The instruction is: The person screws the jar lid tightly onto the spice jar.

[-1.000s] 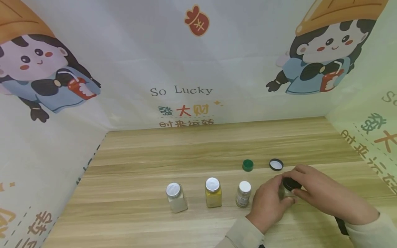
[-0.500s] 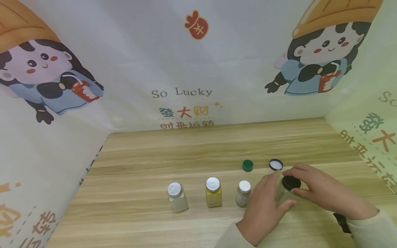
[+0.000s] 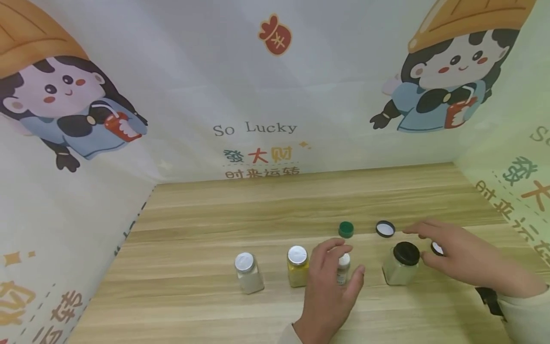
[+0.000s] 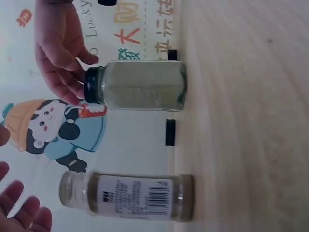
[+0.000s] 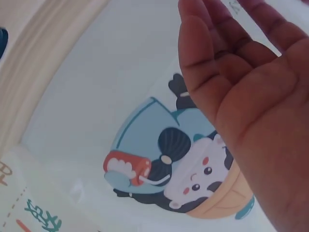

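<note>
Judged step: capping of a squared clear glass jar [image 3: 397, 274] with a round black lid [image 3: 406, 252], apparently near its end. Lid seated over the mouth; cannot tell how tight.

Left hand [image 3: 328, 284]: fingers parted and part-bent, nothing held. In head view, partly in front of a small clear glass bottle with white top and printed white label [image 4: 133, 197]; in left wrist view, fingertips apart from it.

Right hand [image 3: 460, 252]: fingers loose, nothing held, just beside the black lid. Contact there: cannot tell.

Next move, by estimate: a light left-hand wrap to steady the labelled bottle, plus a right-hand pick of a fitting cap. Candidates: round green cap [image 3: 345, 229], seemingly plastic; flat black-rimmed lid [image 3: 385, 229] with white lining upward; second white-lined dark lid [image 3: 437, 248], partly hidden by the right hand. Fit not verifiable.

Jar: upright on the pale wood-grain table [image 3: 240, 215], to the right of the labelled bottle. Straight walls, rounded shoulder, short neck, greenish cast; contents, if any, hard to tell. Lid level, smooth on top.

Left along the same row, both upright: silver-topped clear jar with pale contents [image 3: 250, 279]; silver-topped clear jar with yellow contents [image 3: 298, 274].
</note>
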`<move>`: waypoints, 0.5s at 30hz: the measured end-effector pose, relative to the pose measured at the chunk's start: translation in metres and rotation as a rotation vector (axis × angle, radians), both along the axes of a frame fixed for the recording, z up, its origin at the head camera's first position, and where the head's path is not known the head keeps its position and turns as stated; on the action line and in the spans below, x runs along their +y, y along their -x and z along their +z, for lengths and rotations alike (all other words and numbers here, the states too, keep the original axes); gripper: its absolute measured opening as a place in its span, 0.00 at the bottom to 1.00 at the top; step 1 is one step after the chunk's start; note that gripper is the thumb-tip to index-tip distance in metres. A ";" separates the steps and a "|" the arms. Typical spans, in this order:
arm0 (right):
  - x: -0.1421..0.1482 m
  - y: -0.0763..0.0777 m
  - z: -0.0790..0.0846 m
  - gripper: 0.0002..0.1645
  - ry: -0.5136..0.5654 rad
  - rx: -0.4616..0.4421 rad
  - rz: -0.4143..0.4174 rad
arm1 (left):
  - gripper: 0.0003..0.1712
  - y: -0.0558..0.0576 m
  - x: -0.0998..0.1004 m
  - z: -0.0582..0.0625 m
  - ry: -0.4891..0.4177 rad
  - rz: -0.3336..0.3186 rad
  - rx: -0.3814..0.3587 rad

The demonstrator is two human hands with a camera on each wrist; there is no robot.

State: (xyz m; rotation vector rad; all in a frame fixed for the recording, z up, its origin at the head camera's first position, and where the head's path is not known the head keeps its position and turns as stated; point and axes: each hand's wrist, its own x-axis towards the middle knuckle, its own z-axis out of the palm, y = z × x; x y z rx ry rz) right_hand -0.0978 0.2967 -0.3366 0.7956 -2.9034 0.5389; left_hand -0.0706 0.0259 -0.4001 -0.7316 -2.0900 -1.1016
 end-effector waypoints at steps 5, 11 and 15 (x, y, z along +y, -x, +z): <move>0.007 0.012 0.011 0.23 0.013 -0.043 -0.058 | 0.35 -0.002 -0.001 -0.010 0.021 0.060 -0.234; 0.000 0.034 0.020 0.23 0.009 -0.081 -0.059 | 0.43 0.000 -0.001 -0.017 -0.032 0.043 -0.564; -0.011 0.051 0.021 0.21 -0.026 -0.099 -0.047 | 0.44 0.002 0.000 -0.024 -0.106 -0.005 -0.692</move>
